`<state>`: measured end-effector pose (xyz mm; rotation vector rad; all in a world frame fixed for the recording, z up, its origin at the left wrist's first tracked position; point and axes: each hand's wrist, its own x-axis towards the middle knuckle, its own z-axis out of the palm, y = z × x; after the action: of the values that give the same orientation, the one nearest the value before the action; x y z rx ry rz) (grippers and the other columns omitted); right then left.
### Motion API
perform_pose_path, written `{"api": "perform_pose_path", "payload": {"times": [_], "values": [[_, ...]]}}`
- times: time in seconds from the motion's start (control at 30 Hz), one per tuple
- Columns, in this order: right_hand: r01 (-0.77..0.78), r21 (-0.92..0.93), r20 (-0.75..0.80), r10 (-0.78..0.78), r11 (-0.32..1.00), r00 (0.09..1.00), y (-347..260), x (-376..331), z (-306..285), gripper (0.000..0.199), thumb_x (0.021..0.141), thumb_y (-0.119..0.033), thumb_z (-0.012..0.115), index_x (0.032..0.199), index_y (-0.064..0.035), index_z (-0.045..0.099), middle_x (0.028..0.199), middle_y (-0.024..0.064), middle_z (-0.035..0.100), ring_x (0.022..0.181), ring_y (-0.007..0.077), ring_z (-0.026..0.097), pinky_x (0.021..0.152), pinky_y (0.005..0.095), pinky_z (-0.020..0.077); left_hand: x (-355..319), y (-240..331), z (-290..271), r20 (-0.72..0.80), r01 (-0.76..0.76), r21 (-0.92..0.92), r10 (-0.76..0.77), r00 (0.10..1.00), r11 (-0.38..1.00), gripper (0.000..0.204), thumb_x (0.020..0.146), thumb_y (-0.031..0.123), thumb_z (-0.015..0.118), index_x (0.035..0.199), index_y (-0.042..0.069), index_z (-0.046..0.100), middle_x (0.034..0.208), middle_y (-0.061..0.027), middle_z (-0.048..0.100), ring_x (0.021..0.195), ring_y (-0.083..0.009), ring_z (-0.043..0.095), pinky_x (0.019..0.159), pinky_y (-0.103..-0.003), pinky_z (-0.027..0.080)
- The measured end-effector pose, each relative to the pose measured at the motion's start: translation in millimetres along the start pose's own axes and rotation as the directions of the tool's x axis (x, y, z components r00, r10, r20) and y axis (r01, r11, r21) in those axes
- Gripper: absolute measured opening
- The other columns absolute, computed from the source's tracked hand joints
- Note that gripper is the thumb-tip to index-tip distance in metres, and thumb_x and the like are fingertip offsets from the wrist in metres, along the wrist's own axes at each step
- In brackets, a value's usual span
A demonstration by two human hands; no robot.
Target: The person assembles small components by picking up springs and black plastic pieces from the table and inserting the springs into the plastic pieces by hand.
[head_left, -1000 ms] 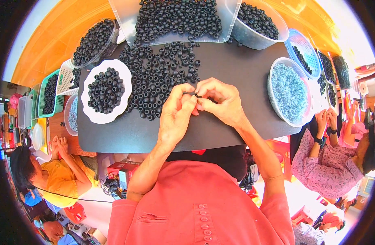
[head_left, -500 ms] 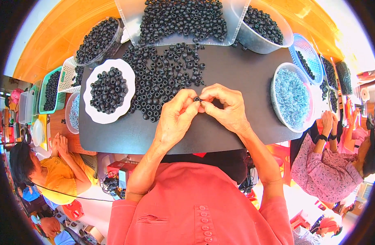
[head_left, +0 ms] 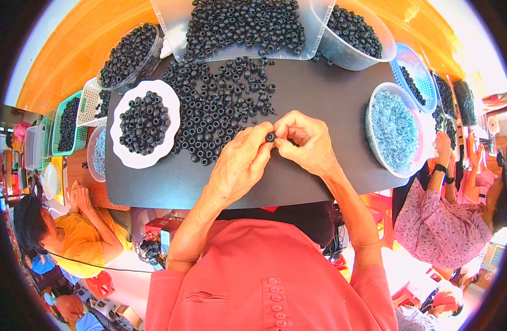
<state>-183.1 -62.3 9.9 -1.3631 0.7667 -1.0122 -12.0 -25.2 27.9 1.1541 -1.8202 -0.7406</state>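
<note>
My left hand (head_left: 239,163) and my right hand (head_left: 308,144) meet over a dark board (head_left: 319,88), pinching one small black ring (head_left: 270,136) between their fingertips. Just beyond them lies a loose heap of black rings (head_left: 217,107) spread on the board. A white plate (head_left: 127,157) with more black rings sits to the left of my left hand. A clear bowl (head_left: 374,154) of pale grey-blue small parts stands to the right of my right hand.
A clear tray (head_left: 170,33) and two clear bowls (head_left: 347,55), (head_left: 129,52) of black rings line the board's far edge. Baskets (head_left: 63,121) stand at the left, a blue one (head_left: 413,83) at the right. Other people sit at left (head_left: 77,231) and right (head_left: 435,220).
Both hands have stayed together at the board's middle, working the small ring between the fingertips; the ring now shows more plainly between them. Nothing else moved.
</note>
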Motion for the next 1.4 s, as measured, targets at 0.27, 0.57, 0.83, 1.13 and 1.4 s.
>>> {"api": "perform_pose_path", "payload": {"times": [0.27,0.57,0.83,1.13,1.4], "values": [[-0.037,-0.006,-0.007,0.036,0.999,0.999,-3,0,1,0.016,0.075,0.009,0.059,0.085,-0.0023,0.054,0.082,-0.0012,0.055,0.074,0.0051,0.051,0.066,0.0207,0.0442,1,-6,0,0.004,-0.115,0.121,0.115,0.993,0.986,0.030,0.080,-0.002,0.059,0.110,-0.004,0.054,0.096,-0.0199,0.059,0.090,-0.0338,0.057,0.078,-0.039,0.046],[-0.030,-0.048,-0.027,0.029,0.998,0.999,-5,0,7,0.014,0.078,0.007,0.059,0.087,-0.0034,0.054,0.077,-0.0041,0.054,0.071,0.0031,0.051,0.063,0.0187,0.0424,1,-5,-1,0.016,-0.187,0.240,0.189,0.982,0.953,0.036,0.076,-0.003,0.063,0.111,-0.004,0.053,0.097,-0.0193,0.060,0.099,-0.0347,0.054,0.084,-0.042,0.043],[-0.037,0.056,0.010,0.036,0.998,0.999,-3,-1,-3,0.013,0.079,0.006,0.057,0.086,-0.0039,0.053,0.076,-0.0041,0.053,0.068,0.0026,0.049,0.059,0.0184,0.0400,3,-4,-14,0.164,-0.276,0.290,0.236,0.958,0.916,0.031,0.077,0.001,0.063,0.107,-0.002,0.055,0.094,-0.0162,0.059,0.096,-0.0332,0.054,0.083,-0.043,0.042],[-0.015,-0.295,-0.173,-0.038,0.955,0.984,0,2,5,0.013,0.077,0.005,0.060,0.086,-0.0025,0.054,0.069,-0.0043,0.053,0.060,0.0011,0.047,0.053,0.0174,0.0384,19,-12,-21,0.048,-0.237,0.426,0.240,0.970,0.873,0.026,0.077,0.006,0.064,0.102,0.000,0.057,0.101,-0.0157,0.055,0.103,-0.0332,0.049,0.088,-0.042,0.040],[-0.049,-0.205,-0.197,0.008,0.978,0.980,2,6,1,0.010,0.079,0.003,0.059,0.086,-0.0025,0.054,0.070,-0.0052,0.053,0.061,0.0003,0.047,0.054,0.0172,0.0397,24,-14,-24,0.058,-0.207,0.437,0.202,0.978,0.876,0.022,0.079,0.009,0.062,0.098,0.000,0.058,0.094,-0.0143,0.055,0.098,-0.0306,0.050,0.085,-0.039,0.042]]}}
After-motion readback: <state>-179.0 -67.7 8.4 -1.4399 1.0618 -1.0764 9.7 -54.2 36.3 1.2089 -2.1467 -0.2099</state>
